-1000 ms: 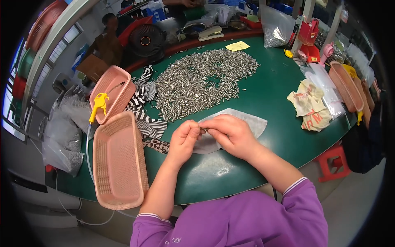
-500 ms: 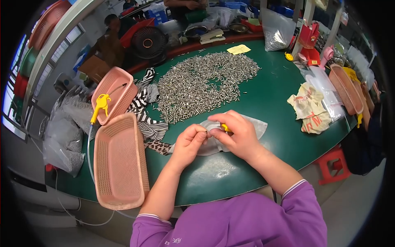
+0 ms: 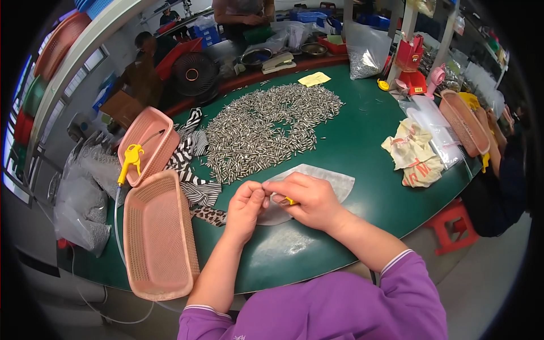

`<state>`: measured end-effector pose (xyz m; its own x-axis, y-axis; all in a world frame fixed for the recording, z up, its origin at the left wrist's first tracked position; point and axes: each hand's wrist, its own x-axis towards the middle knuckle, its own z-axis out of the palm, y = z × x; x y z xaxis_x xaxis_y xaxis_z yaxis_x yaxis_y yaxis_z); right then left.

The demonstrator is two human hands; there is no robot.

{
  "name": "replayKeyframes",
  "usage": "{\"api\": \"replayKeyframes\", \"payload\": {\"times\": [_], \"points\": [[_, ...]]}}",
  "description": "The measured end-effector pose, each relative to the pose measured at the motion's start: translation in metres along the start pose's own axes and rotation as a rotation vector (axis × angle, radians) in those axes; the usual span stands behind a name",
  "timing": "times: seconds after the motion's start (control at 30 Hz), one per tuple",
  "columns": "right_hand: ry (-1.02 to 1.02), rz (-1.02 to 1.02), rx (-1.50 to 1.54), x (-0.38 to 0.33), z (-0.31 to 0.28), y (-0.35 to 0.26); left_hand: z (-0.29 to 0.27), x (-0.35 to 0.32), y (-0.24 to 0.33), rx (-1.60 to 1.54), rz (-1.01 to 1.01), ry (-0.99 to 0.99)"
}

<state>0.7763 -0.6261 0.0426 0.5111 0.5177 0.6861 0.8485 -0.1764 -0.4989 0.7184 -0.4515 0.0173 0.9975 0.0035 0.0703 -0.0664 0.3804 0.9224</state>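
Note:
My left hand [image 3: 246, 208] is closed in a pinch, and whatever lies between its fingertips is too small or hidden to name. Touching it at the fingertips, my right hand [image 3: 309, 201] curls around a small yellow object [image 3: 290, 200], most of which the fingers cover. Under both hands a pale grey sheet [image 3: 335, 182] lies on the green tabletop [image 3: 289, 255]. Just beyond spreads a wide heap of small, slim metal pins [image 3: 249, 133], pointed in shape.
Left of my arm stand a pink basket [image 3: 158, 238] and a second pink basket [image 3: 146, 133] with a yellow air gun [image 3: 131, 161]. Striped cloth [image 3: 198, 191] lies beside them. A crumpled cream cloth [image 3: 416, 153] is at the right. Other people work nearby.
My right fingers, raised and blurred before, have come down against my left fingertips. The whole view has shifted slightly, moving the table items left in the picture.

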Motion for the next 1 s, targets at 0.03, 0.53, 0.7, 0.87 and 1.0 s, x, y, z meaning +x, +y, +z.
{"api": "replayKeyframes", "payload": {"times": [0.03, 0.53, 0.7, 0.87, 1.0], "points": [[0.002, -0.001, -0.009, -0.001, 0.000, 0.002, -0.001, 0.000, -0.001, -0.009, 0.002, -0.005], [0.084, 0.195, -0.024, 0.004, -0.003, 0.008, -0.002, -0.001, 0.001, 0.061, 0.126, 0.071], [0.075, 0.154, -0.029, 0.001, -0.003, 0.011, 0.002, 0.002, 0.002, 0.127, 0.215, 0.083], [0.143, 0.138, -0.002, 0.007, 0.000, 0.002, 0.003, 0.002, 0.003, 0.131, 0.241, 0.061], [0.033, 0.119, 0.012, 0.003, -0.005, 0.003, 0.002, 0.003, 0.002, 0.146, 0.274, 0.050]]}}
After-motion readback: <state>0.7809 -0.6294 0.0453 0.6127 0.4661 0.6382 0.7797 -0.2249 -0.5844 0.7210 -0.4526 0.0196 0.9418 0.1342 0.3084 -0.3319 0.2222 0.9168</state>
